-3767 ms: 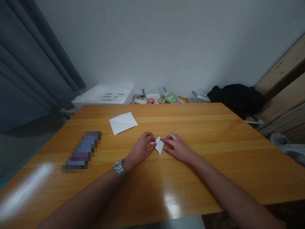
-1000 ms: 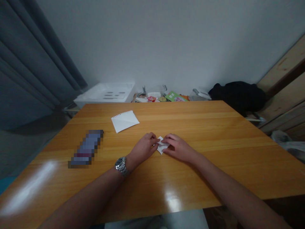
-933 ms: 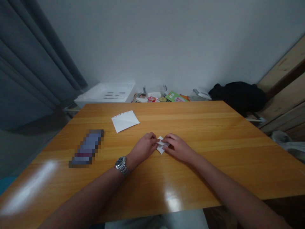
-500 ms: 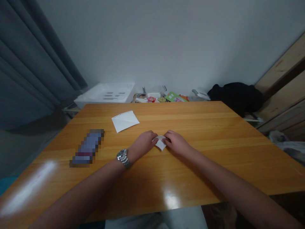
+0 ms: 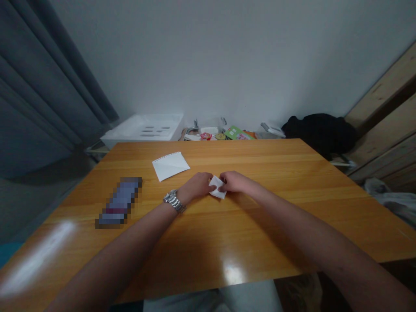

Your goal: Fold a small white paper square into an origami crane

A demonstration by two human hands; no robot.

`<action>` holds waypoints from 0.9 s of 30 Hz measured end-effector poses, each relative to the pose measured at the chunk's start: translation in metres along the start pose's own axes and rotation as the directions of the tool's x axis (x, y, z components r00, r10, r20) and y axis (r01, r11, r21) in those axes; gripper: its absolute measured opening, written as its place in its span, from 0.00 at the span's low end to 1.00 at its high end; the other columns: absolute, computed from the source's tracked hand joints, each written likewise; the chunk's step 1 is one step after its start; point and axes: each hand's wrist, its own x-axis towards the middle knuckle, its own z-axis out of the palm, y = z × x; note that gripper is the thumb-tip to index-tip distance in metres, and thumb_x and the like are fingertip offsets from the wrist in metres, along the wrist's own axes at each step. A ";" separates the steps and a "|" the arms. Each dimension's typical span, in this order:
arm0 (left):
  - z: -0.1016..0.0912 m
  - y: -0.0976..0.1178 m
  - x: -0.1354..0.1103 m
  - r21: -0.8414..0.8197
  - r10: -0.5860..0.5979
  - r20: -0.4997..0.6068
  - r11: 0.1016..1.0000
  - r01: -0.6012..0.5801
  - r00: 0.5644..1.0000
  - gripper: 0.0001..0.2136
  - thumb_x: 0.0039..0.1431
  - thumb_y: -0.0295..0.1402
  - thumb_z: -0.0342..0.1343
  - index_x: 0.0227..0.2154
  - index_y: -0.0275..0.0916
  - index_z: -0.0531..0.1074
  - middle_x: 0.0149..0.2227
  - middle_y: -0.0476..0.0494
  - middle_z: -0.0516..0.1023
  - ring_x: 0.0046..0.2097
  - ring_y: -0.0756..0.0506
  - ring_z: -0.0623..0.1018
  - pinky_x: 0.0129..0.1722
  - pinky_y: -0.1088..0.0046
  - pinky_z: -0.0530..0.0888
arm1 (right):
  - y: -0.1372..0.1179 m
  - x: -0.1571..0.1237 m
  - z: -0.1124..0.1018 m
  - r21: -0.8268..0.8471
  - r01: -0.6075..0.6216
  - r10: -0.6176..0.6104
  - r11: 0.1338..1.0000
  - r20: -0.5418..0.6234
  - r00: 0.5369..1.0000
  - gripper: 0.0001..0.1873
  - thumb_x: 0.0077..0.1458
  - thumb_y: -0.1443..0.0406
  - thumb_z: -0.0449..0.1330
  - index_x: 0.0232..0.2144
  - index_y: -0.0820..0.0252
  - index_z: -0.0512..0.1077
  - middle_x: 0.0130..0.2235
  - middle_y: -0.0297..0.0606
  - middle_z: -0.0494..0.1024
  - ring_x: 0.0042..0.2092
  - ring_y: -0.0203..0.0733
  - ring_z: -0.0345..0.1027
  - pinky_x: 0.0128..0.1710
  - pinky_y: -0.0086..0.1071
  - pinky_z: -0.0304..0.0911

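A small folded piece of white paper [image 5: 218,193] is held between my two hands over the middle of the wooden table [image 5: 279,173]. My left hand [image 5: 196,187], with a metal watch [image 5: 174,200] at the wrist, pinches its left side, the thumb lying on the paper. On the right side my right hand [image 5: 236,182] grips it with thumb and fingers. Parts of the fingers are hidden behind the paper. Farther back and to the left lies a flat white sheet [image 5: 170,166] with a perforated top edge.
A phone-like object [image 5: 120,202], blurred out, lies on the table's left. Behind the far edge are a white plastic tray [image 5: 143,135], a green packet [image 5: 238,133] among small items, and a black cloth-like heap [image 5: 321,132]. A grey curtain [image 5: 48,82] hangs at left.
The folded paper has turned and been lifted or shifted slightly away from me. Both hands moved a little with it, and their thumbs now press on its face.
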 end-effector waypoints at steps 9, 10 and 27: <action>0.008 -0.007 0.011 -0.060 0.041 -0.063 0.997 -0.045 0.997 0.10 0.62 0.34 0.55 0.44 0.39 0.77 0.42 0.43 0.81 0.42 0.44 0.79 0.42 0.72 0.72 | -0.011 0.012 -0.015 -0.109 0.015 -0.001 0.994 0.126 0.992 0.18 0.49 0.61 0.68 0.43 0.61 0.80 0.42 0.45 0.83 0.40 0.48 0.77 0.34 0.30 0.62; 0.008 -0.008 0.012 -0.055 0.028 -0.065 0.998 -0.032 0.997 0.10 0.62 0.35 0.56 0.43 0.39 0.77 0.40 0.43 0.81 0.41 0.44 0.79 0.41 0.72 0.72 | -0.011 0.012 -0.015 -0.116 0.014 0.001 0.993 0.125 0.992 0.18 0.50 0.60 0.68 0.43 0.61 0.80 0.43 0.46 0.83 0.40 0.48 0.77 0.34 0.30 0.62; 0.007 -0.003 -0.005 0.042 -0.061 0.048 0.997 0.059 0.997 0.06 0.55 0.33 0.56 0.34 0.39 0.75 0.33 0.43 0.79 0.31 0.45 0.75 0.27 0.72 0.62 | -0.009 -0.008 -0.005 -0.093 0.029 -0.023 0.995 0.068 0.997 0.16 0.48 0.64 0.66 0.42 0.62 0.78 0.41 0.48 0.83 0.37 0.48 0.77 0.30 0.31 0.61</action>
